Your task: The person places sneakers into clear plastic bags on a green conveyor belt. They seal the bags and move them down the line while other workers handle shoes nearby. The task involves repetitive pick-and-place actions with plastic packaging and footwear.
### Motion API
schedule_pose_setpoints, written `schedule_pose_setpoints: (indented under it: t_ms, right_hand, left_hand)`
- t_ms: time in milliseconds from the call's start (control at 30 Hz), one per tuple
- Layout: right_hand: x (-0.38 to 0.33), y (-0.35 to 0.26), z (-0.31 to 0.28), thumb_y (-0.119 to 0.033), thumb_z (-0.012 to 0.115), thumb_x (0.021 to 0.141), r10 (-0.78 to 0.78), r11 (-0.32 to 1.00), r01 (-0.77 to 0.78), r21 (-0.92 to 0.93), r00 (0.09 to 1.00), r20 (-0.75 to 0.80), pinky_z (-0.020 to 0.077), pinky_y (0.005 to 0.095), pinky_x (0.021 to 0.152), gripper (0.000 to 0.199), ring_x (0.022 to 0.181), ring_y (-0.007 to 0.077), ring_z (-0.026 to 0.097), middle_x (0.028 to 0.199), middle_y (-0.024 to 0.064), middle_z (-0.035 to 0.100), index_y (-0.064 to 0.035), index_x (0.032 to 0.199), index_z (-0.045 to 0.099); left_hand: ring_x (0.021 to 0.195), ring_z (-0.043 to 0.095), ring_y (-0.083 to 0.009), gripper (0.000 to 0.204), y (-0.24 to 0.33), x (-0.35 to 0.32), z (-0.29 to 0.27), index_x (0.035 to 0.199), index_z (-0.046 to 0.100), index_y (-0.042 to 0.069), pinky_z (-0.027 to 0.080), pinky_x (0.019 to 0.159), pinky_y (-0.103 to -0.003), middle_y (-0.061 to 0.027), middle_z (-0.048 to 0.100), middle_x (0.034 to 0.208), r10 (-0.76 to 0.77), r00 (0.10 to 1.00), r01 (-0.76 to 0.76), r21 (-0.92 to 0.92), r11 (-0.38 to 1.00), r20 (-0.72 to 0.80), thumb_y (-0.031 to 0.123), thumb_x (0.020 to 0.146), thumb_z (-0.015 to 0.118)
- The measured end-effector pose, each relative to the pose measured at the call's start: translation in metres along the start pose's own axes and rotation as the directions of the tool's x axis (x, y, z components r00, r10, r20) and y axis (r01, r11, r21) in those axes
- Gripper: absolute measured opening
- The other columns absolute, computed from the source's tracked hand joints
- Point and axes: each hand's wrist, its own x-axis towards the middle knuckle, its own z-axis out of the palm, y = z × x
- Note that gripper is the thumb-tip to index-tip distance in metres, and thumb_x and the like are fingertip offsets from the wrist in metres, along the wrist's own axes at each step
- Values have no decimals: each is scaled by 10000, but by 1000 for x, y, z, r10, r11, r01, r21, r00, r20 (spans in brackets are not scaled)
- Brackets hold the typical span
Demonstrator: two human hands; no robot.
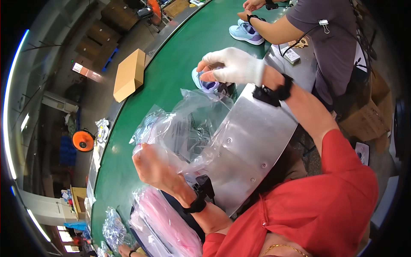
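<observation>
My bare left hand (156, 167) is closed on a clear plastic bag (201, 111), which spreads out over the green belt and the metal plate. My right hand (233, 66) wears a white glove with bare fingertips. Its bent fingers and thumb close around a light blue and lilac shoe (209, 87), just beyond the bag's far edge. The fingers partly hide the shoe, so the exact contact is hard to see. Both wrists carry black straps with small devices.
A silver metal plate (252, 141) lies before me beside the green conveyor belt (171, 77). Pink plastic bags (167, 218) are stacked at the lower left. An open cardboard box (129, 75) stands on the belt's far edge. A co-worker (325, 43) at upper right handles another blue shoe (247, 33).
</observation>
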Motion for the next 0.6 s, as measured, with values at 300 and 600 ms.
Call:
schedule_pose_setpoints:
  t_ms: [300,600]
  right_hand:
    - [59,114,98,-447,609,715,441,474,-49,-879,877,189,412,456,824,443,934,303,642,975,140,675,-130,1017,681]
    - [-7,28,3,-446,636,802,250,967,-253,32,966,57,498,292,699,468,774,137,620,814,64,653,-25,1005,663]
  left_hand:
    - [596,482,-25,162,-21,1,2,808,534,78,378,497,-164,24,541,692,6,1000,-6,10,1000,-14,163,915,620]
    - [630,450,-26,146,-18,0,-1,815,566,51,343,546,-177,33,545,730,-110,986,127,-135,983,129,143,923,602]
